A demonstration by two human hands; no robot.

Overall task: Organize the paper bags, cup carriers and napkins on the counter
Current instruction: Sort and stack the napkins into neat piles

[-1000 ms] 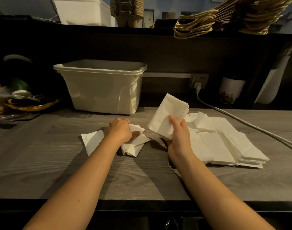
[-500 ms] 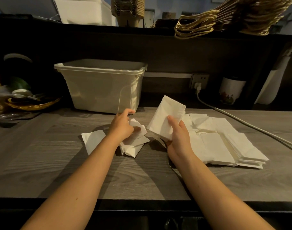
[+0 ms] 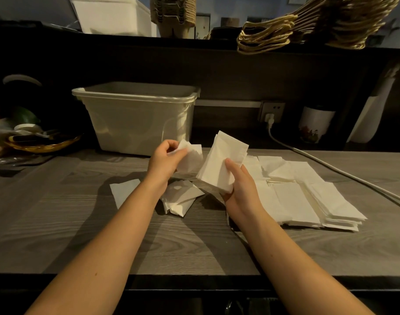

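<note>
Stack (image 3: 219, 164) in the right hand (image 3: 239, 189) is looking loose: sheets could be fanning out or dropping if the next one goes on crooked. Right hand is gripping it, thumb on top; left hand (image 3: 165, 160) is pinching one crumpled napkin (image 3: 192, 159) just beside it. Loose napkins (image 3: 183, 198) are lying below on the table (image 3: 58, 223), bigger pile (image 3: 308, 196) at right, tub (image 3: 137, 119) behind.

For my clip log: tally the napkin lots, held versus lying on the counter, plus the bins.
Napkin lots held: 2, left-hand wad, right-hand stack
Napkin lots on counter: 3, flat napkin, crumpled pile, right spread
Bins: 2, near bin, shelf bin
Total: 7
</note>
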